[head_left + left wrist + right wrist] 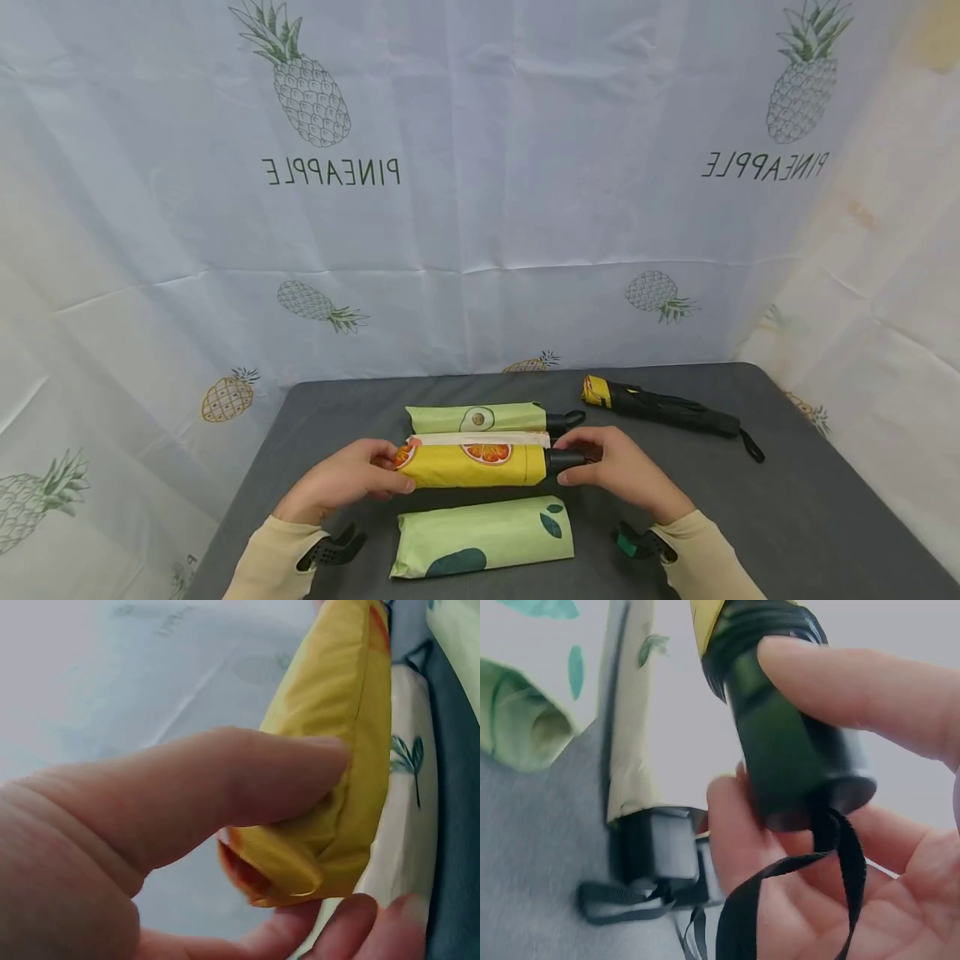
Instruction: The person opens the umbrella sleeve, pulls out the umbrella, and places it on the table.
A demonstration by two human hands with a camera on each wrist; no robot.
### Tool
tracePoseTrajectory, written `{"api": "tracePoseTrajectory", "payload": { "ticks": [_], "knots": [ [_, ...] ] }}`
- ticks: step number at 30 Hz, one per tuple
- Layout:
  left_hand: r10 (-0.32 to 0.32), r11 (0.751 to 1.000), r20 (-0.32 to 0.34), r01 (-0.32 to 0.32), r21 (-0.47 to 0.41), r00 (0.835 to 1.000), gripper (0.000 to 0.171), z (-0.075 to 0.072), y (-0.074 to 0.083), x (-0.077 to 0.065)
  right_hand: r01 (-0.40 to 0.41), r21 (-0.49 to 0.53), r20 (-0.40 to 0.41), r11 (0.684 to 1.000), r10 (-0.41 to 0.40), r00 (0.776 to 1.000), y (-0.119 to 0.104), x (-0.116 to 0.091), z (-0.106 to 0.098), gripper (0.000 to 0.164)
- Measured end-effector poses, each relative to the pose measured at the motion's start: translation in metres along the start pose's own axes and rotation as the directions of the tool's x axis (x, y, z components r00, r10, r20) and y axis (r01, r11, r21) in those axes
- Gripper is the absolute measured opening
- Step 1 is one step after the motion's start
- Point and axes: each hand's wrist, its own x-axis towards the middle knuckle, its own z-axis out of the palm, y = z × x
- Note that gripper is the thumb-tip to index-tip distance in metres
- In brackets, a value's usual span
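Observation:
A folded yellow umbrella [480,465] printed with orange slices lies crosswise between both hands in the head view. My left hand [352,477] pinches its closed cloth end, thumb on top and fingers beneath, as the left wrist view shows. The right hand [618,471] holds the black handle [795,750] between thumb and fingers, with a black strap hanging from it. Directly behind sits a cream umbrella [679,727], mostly covered by the yellow one in the head view. Past that lies a light green umbrella [442,419] with an avocado print.
Nearest me on the dark grey table [750,517] lies a light green cloth sleeve [487,533] with dark green leaf prints. A black umbrella [667,408] with a yellow end rests at the back right. A white pineapple-print curtain [525,217] hangs behind the table.

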Motion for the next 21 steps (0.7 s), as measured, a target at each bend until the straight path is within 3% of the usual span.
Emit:
{"api": "tracePoseTrajectory", "payload": {
  "ticks": [4,8,16,21],
  "knots": [
    [0.034,0.993,0.020,-0.032,-0.111,0.999,0.046,0.0010,0.0032,-0.0028,-0.031,0.197,0.025,0.980,0.026,0.999,-0.0028,-0.0005,-0.0019,0.045],
    [0.090,0.974,0.041,-0.080,-0.212,0.995,0.051,0.0021,0.0047,-0.0023,-0.055,0.327,0.028,0.943,0.049,0.998,-0.0048,-0.0015,-0.0026,0.052],
    [0.126,0.964,-0.008,-0.124,-0.234,0.992,0.076,0.0050,0.0066,0.0008,-0.059,0.378,0.000,0.924,0.063,0.998,-0.0079,-0.0053,-0.0049,0.054],
    [0.126,0.958,-0.036,-0.131,-0.256,0.991,0.075,0.0071,0.0076,0.0030,-0.049,0.388,0.003,0.920,0.052,0.999,-0.0088,-0.0062,-0.0047,0.054]
  ]
}}
